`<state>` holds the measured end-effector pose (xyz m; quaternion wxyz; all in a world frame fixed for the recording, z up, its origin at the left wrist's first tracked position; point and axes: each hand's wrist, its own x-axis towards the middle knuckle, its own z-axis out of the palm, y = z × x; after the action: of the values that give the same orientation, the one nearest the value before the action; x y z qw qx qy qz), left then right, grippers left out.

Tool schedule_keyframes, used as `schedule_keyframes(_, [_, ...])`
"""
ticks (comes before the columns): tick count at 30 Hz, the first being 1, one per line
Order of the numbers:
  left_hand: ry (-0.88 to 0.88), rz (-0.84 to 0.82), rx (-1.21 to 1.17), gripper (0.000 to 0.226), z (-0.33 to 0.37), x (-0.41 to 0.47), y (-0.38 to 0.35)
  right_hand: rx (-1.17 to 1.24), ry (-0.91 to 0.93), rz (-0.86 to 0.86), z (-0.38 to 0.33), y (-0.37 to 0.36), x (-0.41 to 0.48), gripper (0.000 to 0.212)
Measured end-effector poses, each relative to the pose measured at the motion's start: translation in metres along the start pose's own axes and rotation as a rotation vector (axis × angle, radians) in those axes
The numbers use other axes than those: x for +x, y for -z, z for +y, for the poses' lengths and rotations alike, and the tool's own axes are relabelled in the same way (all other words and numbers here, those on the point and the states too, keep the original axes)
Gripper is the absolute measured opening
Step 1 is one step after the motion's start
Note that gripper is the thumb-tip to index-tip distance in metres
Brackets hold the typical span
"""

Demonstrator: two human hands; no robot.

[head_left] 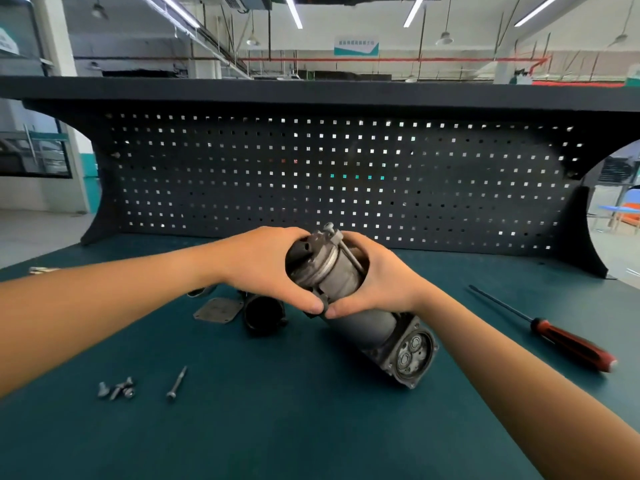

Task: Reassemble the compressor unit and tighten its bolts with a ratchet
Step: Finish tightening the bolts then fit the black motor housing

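Observation:
A grey cylindrical compressor unit [349,296] lies tilted over the green bench mat, its square valve end [410,351] toward me at the lower right. My left hand [263,268] grips its far end cap from the left. My right hand [381,278] grips the body from the right, and the two thumbs nearly meet on top. A long bolt [351,252] sticks out along the upper side of the cap. A loose long bolt [176,383] and several short bolts [117,389] lie on the mat at the lower left.
A dark cylindrical housing part [265,311] and a flat grey cover plate [218,310] lie just left of the compressor. A red-handled screwdriver [554,332] lies at the right. A black pegboard [332,181] closes off the back of the bench.

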<state>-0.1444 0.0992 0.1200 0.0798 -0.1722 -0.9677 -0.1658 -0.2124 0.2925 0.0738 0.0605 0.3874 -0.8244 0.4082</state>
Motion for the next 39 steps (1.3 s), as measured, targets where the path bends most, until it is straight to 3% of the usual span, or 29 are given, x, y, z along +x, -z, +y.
schedule_keyframes(7, [0.144,0.135,-0.024,0.097,0.003,-0.037,-0.048,-0.191,0.036,-0.133,0.0,-0.009,-0.02,0.113])
schedule_keyframes(13, [0.222,0.243,-0.108,0.093,0.002,-0.06,-0.079,-0.483,0.12,-0.301,-0.018,-0.011,-0.024,0.089])
schedule_keyframes(16, [0.22,0.295,-0.143,0.09,0.003,-0.066,-0.092,-0.529,0.114,-0.38,-0.024,-0.007,-0.026,0.087])
schedule_keyframes(20, [0.255,0.27,-0.166,0.096,0.002,-0.071,-0.099,-0.558,0.128,-0.357,-0.026,-0.011,-0.03,0.086])
schedule_keyframes(24, [0.286,0.209,-0.154,0.106,-0.002,-0.079,-0.108,-0.74,0.194,-0.343,-0.023,-0.025,-0.037,0.087])
schedule_keyframes(27, [0.204,0.036,-0.063,0.1,-0.011,-0.086,-0.097,-0.803,0.262,-0.403,-0.02,-0.034,-0.046,0.089])
schedule_keyframes(29, [0.173,-0.051,-0.052,0.092,-0.021,-0.092,-0.081,-0.837,0.27,-0.361,-0.018,-0.034,-0.055,0.086])
schedule_keyframes(31, [0.193,-0.056,-0.196,0.076,-0.027,-0.1,-0.068,-0.877,0.274,-0.282,-0.02,-0.036,-0.071,0.081])
schedule_keyframes(33, [0.155,0.0,-0.364,0.053,-0.028,-0.107,-0.064,-0.873,0.278,-0.117,-0.022,-0.046,-0.093,0.074])
schedule_keyframes(35, [0.094,0.065,-0.481,0.037,-0.02,-0.11,-0.065,-0.714,0.242,0.149,-0.019,-0.058,-0.113,0.056])
schedule_keyframes(37, [0.04,0.091,-0.493,0.033,-0.009,-0.107,-0.069,-0.557,0.089,0.289,-0.015,-0.063,-0.121,0.038])
schedule_keyframes(39, [0.027,0.113,-0.425,0.027,0.0,-0.1,-0.074,-0.479,-0.097,0.315,-0.006,-0.065,-0.123,0.032])
